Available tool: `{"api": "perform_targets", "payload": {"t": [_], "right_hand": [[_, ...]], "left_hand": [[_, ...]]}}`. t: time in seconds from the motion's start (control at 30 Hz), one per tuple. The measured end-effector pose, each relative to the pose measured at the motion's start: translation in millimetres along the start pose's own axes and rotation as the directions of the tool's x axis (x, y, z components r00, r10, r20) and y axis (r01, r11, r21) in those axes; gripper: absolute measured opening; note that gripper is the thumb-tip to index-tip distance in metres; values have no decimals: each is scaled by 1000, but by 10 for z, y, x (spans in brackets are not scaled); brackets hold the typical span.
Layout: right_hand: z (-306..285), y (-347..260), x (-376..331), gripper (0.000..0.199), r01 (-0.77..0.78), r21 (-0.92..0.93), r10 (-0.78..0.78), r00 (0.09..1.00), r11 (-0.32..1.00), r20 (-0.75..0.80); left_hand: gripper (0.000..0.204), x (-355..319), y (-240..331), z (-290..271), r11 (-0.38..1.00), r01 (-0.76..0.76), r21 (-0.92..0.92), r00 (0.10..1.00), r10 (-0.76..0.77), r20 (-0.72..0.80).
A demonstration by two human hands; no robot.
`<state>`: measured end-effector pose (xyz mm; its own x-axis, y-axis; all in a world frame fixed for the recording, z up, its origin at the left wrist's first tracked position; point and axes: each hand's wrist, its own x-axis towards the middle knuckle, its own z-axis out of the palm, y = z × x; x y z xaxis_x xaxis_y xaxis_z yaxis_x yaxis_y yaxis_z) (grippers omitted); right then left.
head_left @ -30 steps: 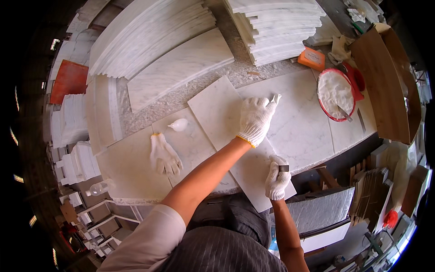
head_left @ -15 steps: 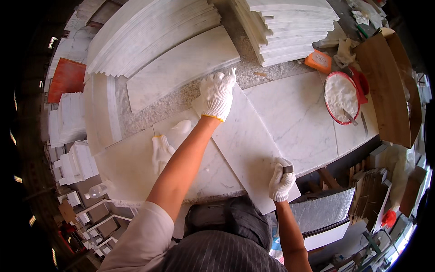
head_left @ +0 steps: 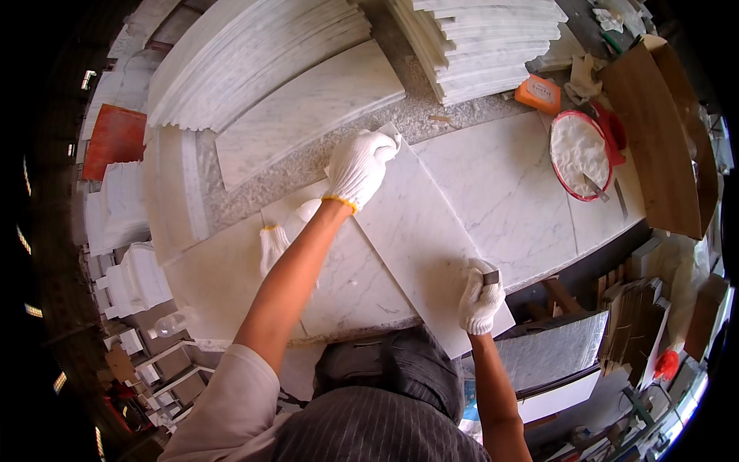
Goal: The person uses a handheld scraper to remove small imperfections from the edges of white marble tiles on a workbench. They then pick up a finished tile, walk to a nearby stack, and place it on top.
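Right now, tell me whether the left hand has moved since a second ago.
Yes: judged against the orange box, the left hand has moved to the left, farther away from it.

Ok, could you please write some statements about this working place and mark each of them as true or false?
1. Both hands are bare. False: the left hand and the right hand are gloved.
2. A flat grey piece shows at the right hand's grip. True.
3. The angled slab sticks out past the bench's front edge. True.
4. Green paint fills the container on the right. False: the red-rimmed tub there holds white paste.
5. A spare glove lies left of the angled slab. True.
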<state>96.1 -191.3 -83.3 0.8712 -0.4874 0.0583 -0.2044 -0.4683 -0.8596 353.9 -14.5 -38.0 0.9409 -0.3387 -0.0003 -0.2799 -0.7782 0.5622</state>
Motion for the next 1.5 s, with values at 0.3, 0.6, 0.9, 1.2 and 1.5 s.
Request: {"api": "perform_targets", "payload": {"t": [0.3, 0.6, 0.9, 1.2, 1.5], "right_hand": [[8, 27, -2, 16, 24, 7, -24, 1000, 1000, -1], [-5, 31, -26, 17, -40, 5, 40, 999, 999, 20], [-3, 20, -16, 17, -40, -2, 40, 999, 999, 12], [11, 64, -40, 18, -40, 14, 40, 999, 999, 5], [4, 40, -37, 15, -57, 14, 57, 998, 998, 21]], "left_hand": [[10, -1302, 147, 207, 994, 74, -79, 969, -90, -229], [13, -847, 76, 234, 989, 54, 140, 946, -6, -324], [6, -583, 60, 296, 894, -305, 327, 950, 309, 44], [10, -1693, 398, 305, 941, -332, -71, 917, 339, 210], [9, -1101, -13, 275, 991, 135, 24, 920, -116, -375]]}}
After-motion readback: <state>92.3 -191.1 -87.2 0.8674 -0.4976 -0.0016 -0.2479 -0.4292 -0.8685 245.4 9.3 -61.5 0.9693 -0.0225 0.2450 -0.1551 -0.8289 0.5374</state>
